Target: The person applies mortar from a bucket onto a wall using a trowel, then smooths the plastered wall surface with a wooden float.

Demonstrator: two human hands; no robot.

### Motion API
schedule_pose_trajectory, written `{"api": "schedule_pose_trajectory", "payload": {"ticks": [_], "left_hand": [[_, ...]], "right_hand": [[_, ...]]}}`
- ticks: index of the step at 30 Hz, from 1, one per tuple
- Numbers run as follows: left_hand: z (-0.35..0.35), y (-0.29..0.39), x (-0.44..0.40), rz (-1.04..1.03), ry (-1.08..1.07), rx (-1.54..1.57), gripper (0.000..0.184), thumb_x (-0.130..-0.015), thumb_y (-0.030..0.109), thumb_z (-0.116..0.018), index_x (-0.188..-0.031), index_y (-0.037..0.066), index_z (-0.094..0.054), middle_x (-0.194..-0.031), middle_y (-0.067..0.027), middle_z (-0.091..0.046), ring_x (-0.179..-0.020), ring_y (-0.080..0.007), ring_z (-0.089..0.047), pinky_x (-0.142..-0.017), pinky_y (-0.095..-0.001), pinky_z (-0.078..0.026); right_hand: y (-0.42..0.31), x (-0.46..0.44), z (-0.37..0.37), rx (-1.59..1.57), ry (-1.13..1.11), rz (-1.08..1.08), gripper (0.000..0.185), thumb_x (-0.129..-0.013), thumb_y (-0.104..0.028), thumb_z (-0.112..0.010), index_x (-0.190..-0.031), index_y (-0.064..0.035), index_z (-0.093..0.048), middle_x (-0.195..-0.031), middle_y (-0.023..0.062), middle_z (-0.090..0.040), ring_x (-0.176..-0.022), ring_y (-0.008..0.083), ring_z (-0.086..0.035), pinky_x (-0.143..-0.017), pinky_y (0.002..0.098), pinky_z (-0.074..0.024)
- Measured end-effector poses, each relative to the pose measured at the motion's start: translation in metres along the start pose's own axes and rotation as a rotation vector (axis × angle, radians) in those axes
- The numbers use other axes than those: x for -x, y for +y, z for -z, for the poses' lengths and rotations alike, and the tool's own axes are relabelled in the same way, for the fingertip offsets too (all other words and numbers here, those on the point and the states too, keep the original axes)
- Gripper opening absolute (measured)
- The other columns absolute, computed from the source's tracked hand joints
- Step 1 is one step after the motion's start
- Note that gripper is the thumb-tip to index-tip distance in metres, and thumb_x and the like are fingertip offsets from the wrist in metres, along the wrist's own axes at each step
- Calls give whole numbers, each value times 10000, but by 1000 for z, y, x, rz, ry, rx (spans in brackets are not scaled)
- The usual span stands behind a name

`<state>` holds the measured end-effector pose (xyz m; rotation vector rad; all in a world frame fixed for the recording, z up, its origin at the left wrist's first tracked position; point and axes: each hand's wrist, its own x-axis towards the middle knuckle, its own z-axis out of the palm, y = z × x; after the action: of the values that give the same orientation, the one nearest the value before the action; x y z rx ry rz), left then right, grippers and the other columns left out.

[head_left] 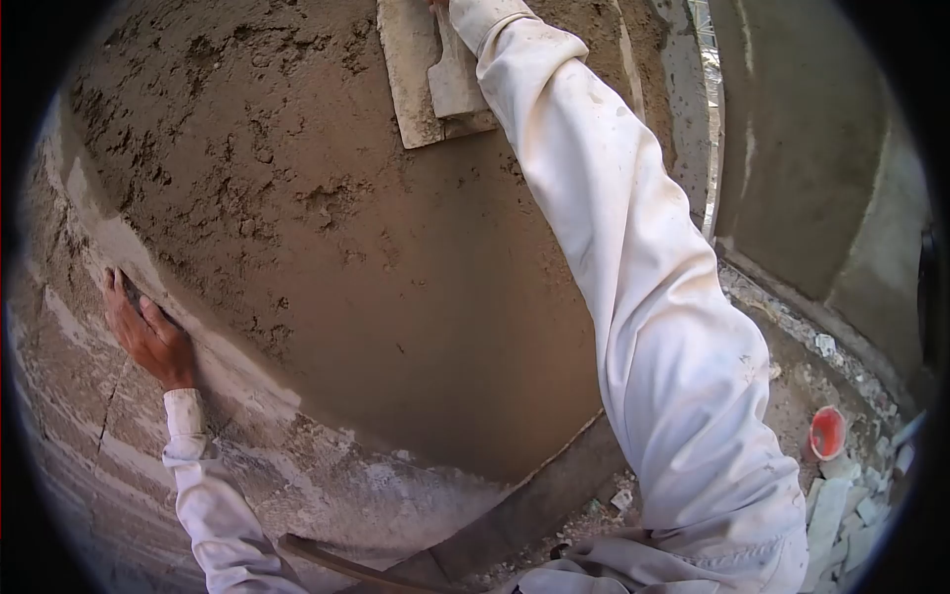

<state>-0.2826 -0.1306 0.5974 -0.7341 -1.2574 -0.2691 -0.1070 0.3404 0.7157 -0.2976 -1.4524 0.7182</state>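
My left hand (pixel 150 335) rests on the bare wall at the left, fingers stretched out, holding nothing. It lies just beside the edge of the wet brown plaster (pixel 396 297). At the top of the view, my right hand (pixel 438 4) grips a plastering float (pixel 414 84); only a sliver of the fingers shows past the white cuff, the rest being cut off by the frame. The float's flat, plaster-stained board lies against the plastered wall. Below it the plaster looks smooth, while the upper left part is rough and pitted.
On the right, a grey plastered wall (pixel 802 168) stands beyond a narrow gap. A red-rimmed bucket or cup (pixel 827 434) sits on the ground near broken rubble (pixel 856 515). A thin brown strip (pixel 346 564) crosses the bottom, near my body.
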Motion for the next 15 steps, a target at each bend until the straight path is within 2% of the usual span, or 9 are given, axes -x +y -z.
{"api": "schedule_pose_trajectory", "payload": {"ticks": [6,9,12,15], "left_hand": [[-1,3,1,-12,21,32,452,-1021,212,-400,-1421,30,-506,-1466,-155,-512,-1362,-343,-459,-1136,-447,-324],[-1,5,0,-26,10,33,463,-1025,205,-405,-1436,8,-487,-1475,-164,-502,-1366,-336,-456,-1137,-437,-321],[-1,2,1,-32,10,35,465,-1024,213,-409,-1431,3,-491,-1461,-173,-513,-1360,-342,-460,-1133,-442,-324],[-3,-1,2,-41,20,45,477,-1025,260,-402,-1429,27,-502,-1450,-170,-523,-1336,-357,-479,-1119,-456,-342]], "right_hand": [[59,84,22,74,180,-173,598,-925,-470,-579,-1168,76,-594,-1140,338,-641,-1115,465,-622,-962,514,-494],[89,126,30,-84,81,-312,540,-927,-368,-616,-1192,95,-533,-1180,364,-612,-1114,506,-605,-997,507,-477],[96,169,41,-12,148,-339,534,-921,-382,-625,-1165,86,-546,-1162,356,-624,-1111,492,-611,-984,510,-481],[117,204,43,-72,111,-411,544,-918,-395,-630,-1151,91,-549,-1129,354,-637,-1104,488,-614,-970,504,-484]]}}
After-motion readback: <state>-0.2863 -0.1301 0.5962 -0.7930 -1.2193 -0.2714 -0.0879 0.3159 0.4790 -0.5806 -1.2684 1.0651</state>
